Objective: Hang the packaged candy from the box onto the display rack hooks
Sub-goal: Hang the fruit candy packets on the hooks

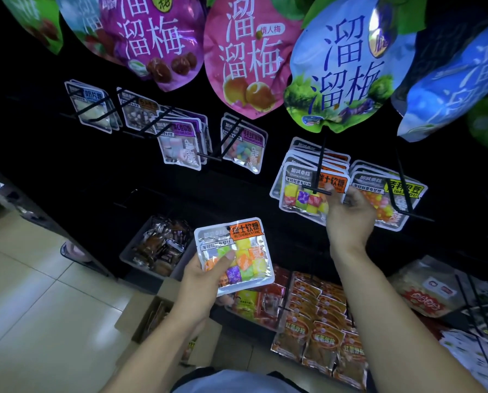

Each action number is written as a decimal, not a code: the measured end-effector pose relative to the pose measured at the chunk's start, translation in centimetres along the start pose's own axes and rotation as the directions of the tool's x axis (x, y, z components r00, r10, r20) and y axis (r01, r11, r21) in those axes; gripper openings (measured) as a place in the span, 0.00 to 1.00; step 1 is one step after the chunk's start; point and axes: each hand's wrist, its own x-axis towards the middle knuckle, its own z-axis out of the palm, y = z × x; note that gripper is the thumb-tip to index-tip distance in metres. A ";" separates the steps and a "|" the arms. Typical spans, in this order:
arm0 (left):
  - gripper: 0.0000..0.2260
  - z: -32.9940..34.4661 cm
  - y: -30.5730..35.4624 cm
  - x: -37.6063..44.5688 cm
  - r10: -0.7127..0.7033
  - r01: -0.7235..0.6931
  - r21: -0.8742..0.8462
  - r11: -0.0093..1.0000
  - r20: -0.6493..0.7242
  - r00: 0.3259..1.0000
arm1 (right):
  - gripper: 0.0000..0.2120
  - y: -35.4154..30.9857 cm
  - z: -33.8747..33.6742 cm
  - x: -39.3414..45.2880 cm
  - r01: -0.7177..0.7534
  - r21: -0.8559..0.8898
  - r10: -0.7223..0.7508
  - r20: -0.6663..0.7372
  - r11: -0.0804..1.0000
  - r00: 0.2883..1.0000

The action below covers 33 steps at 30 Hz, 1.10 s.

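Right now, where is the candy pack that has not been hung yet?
The candy pack sits centre frame, gripped by the left hand, below and left of the matching hung packs that the right hand touches.

head view | worn on head | faces forward and down | close on display rack (320, 165) and floor (32, 279)

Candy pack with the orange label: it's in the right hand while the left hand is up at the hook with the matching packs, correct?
Hands are swapped. The head view shows the left hand holding the candy pack; the right hand is at the hook.
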 end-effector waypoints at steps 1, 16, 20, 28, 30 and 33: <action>0.08 0.0 0.0 0.0 0.004 -0.004 -0.001 1.000 0.005 1.000 | 0.05 0.2 0.1 0.2 -0.009 -0.018 0.009 -0.038 1.000 0.999; 0.13 2.2 -0.8 0.4 0.044 -0.043 -0.008 0.999 0.228 0.973 | 0.09 -0.8 -2.6 -7.6 -0.152 -0.166 0.222 0.599 0.974 0.769; 0.19 4.1 0.5 1.9 0.112 -0.109 -0.028 0.994 0.273 0.956 | 0.08 -1.6 -3.7 -5.2 -0.147 -0.083 0.169 0.418 0.986 0.893; 0.25 6.9 1.1 3.3 0.219 -0.253 0.054 0.966 0.350 0.911 | 0.08 -2.3 -4.0 -2.5 -0.048 -0.062 0.066 0.324 0.997 0.944; 0.27 6.9 0.8 3.4 0.206 -0.246 0.062 0.967 0.371 0.905 | 0.07 -2.0 -3.8 -2.2 -0.077 -0.049 0.088 0.304 0.996 0.948; 0.29 6.9 0.7 3.4 0.194 -0.244 0.084 0.966 0.388 0.901 | 0.04 -1.5 -3.5 -2.3 -0.084 -0.037 0.091 0.263 0.996 0.961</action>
